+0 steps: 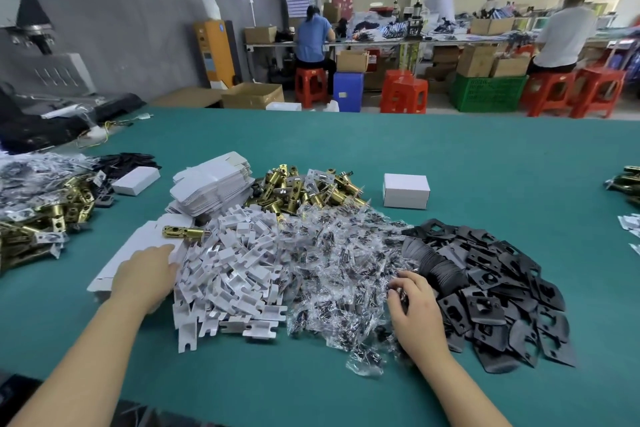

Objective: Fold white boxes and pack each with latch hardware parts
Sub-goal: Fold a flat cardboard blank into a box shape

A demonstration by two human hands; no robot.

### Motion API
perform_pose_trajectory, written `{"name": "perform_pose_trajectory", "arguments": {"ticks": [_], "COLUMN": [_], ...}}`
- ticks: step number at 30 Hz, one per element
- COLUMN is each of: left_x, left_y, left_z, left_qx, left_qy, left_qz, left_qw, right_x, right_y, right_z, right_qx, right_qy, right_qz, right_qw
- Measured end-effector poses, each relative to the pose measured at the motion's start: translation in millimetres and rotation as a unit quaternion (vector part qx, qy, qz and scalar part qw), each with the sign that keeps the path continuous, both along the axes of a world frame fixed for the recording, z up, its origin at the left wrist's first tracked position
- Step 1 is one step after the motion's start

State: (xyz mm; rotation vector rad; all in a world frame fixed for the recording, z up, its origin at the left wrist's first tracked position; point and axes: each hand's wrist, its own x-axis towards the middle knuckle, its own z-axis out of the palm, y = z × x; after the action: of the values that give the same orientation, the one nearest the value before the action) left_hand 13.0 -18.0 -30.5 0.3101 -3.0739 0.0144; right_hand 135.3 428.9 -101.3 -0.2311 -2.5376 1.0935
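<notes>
An open white box (138,246) lies on the green table (485,184) with a brass latch (183,231) at its far end. My left hand (145,276) rests on the box, fingers straight. My right hand (414,305) curls its fingers into the heap of clear screw bags (339,260) and pinches one bag. Between my hands lies a pile of white card inserts (232,274). Black strike plates (491,288) are heaped to the right. A stack of flat white boxes (211,187) and a pile of brass latches (304,191) sit behind.
A closed white box (406,191) stands behind the screw bags, another (131,180) at the left. More brass latches and bags (41,215) crowd the left edge. Parts also lie at the right edge (627,184). People sit at benches in the background.
</notes>
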Motion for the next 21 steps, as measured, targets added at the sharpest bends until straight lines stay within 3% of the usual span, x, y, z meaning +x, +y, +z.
{"name": "perform_pose_trajectory", "arguments": {"ticks": [3,6,10,21], "left_x": [-7.5,-13.0,-19.4,-27.0], "left_y": [2.4,1.2,-13.7,-8.4], "left_z": [5.0,14.1,20.0,23.1], "left_qx": [-0.024,-0.026,0.051,0.051], "left_qy": [0.027,0.038,0.014,-0.016], "left_qz": [0.017,0.097,0.209,0.208], "left_qw": [0.999,0.994,0.976,0.977], "right_x": [-0.8,-2.0,-3.5,-5.7], "right_y": [0.1,0.8,1.6,2.1], "right_z": [-0.2,-1.1,-2.7,-5.8], "right_qx": [-0.002,0.001,0.004,0.017], "right_qy": [0.0,0.005,0.013,0.015], "right_qz": [-0.001,-0.004,-0.006,-0.009], "right_qw": [1.0,1.0,1.0,1.0]}}
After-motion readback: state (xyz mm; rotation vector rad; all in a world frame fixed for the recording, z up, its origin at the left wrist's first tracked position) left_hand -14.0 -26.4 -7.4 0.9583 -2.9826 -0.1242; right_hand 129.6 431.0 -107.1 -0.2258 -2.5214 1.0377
